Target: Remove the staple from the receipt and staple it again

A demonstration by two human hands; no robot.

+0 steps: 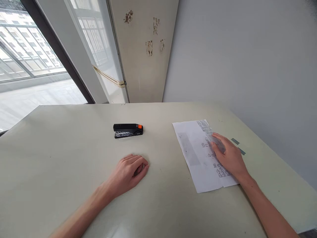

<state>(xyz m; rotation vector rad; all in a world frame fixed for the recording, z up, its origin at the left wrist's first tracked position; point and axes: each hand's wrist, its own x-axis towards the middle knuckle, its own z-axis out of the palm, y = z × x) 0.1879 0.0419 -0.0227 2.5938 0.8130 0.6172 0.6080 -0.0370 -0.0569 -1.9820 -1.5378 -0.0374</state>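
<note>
One, our left hand, lay loosely curled near a long black-and-orange stapler; our right hand (thumb spread) rested on a white printed paper sheet.

A pale tabletop spans the near field, with two short grey-green strips on its right side. Beyond its far edge stands a glossy white door with a gold-coloured handle; the adjoining cream side panel bears four brown patches. Far left: a dark frame and a railing. Right: a plain grey wall.
</note>
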